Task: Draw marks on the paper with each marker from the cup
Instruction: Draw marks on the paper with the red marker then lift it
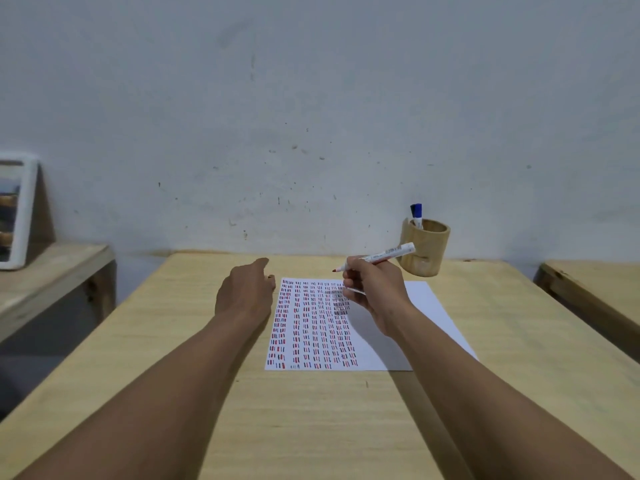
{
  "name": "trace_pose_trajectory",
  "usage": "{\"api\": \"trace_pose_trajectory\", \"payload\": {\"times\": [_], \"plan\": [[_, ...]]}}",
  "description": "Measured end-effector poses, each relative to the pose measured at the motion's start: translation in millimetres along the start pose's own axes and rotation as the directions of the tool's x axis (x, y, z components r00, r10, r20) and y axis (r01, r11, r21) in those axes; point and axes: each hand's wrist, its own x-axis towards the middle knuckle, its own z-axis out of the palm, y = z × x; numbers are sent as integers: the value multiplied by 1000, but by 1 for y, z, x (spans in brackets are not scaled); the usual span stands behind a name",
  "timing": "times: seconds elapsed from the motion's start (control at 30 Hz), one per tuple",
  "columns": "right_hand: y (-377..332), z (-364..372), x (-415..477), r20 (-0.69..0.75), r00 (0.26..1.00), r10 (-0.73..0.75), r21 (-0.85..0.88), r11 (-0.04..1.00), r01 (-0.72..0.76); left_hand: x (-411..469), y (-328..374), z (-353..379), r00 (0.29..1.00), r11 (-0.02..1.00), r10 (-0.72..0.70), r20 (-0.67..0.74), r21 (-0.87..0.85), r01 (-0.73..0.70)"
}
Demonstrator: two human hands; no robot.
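Observation:
A white sheet of paper (pixel 426 306) lies on the wooden table (pixel 311 410), its left part covered with rows of short red, blue and black marks. My right hand (pixel 375 292) hovers over the paper's top edge, gripping an uncapped red marker (pixel 381 257) with its tip pointing left, lifted off the sheet. My left hand (pixel 246 292) rests at the paper's top-left corner, fingers curled; whether it holds a cap is hidden. A wooden cup (pixel 424 251) stands behind the paper at the right, with a blue-capped marker (pixel 417 214) sticking out.
A white-framed picture (pixel 17 209) leans against the wall on a lower wooden bench (pixel 52 271) at the left. Another wooden table (pixel 595 289) begins at the right, with a gap between. The wall rises directly behind the table.

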Motion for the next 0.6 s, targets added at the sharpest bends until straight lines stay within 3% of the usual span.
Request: {"api": "trace_pose_trajectory", "payload": {"times": [0.1,0.23,0.37,0.6], "plan": [[0,-10,1,2,997,-81,-153,985,81,-15,-4,-3,1000,999,-3,24,34,2],[6,-22,3,-35,975,-217,-520,838,168,-32,-18,-6,985,998,24,170,55,-34],[17,-28,-2,-50,970,-238,-589,791,164,-34,-30,-3,953,966,66,294,222,-135],[26,-28,-3,-34,968,-250,-669,725,164,-33,-32,1,948,952,79,308,259,-163]]}}
